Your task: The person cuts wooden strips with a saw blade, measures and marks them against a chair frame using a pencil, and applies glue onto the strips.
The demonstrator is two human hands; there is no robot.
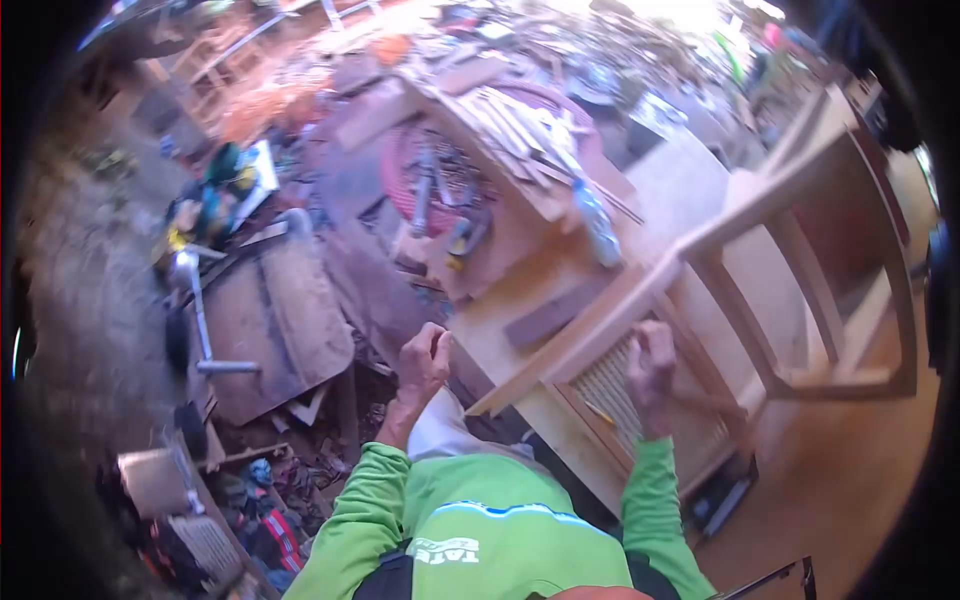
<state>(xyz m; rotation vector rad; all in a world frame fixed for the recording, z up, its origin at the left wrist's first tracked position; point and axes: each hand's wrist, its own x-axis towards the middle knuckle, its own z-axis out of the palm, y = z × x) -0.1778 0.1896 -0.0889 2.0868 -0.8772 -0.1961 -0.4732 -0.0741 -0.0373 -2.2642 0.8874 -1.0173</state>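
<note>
A wooden chair [685, 250] lies tipped over in front of me, its slatted back pointing right and its woven seat [610, 385] between its rails. My right hand [652, 365] is over the seat, fingers curled closed; whether anything is in them is too blurred to see. Left of the chair's long leg, my left hand [425, 358] is raised with its fingers pinched together, and what they hold, if anything, does not show. A thin yellowish stick [598, 412], perhaps a pencil, lies across the seat's edge near my right hand.
Beyond the chair, a reddish round basket [400, 185] holds tools, with wood strips [520, 130] beside it. A clear plastic bottle or bag [597, 225] lies near a dark wood block [565, 310]. A brown board with a metal frame [285, 330] stands left; scraps cover the ground.
</note>
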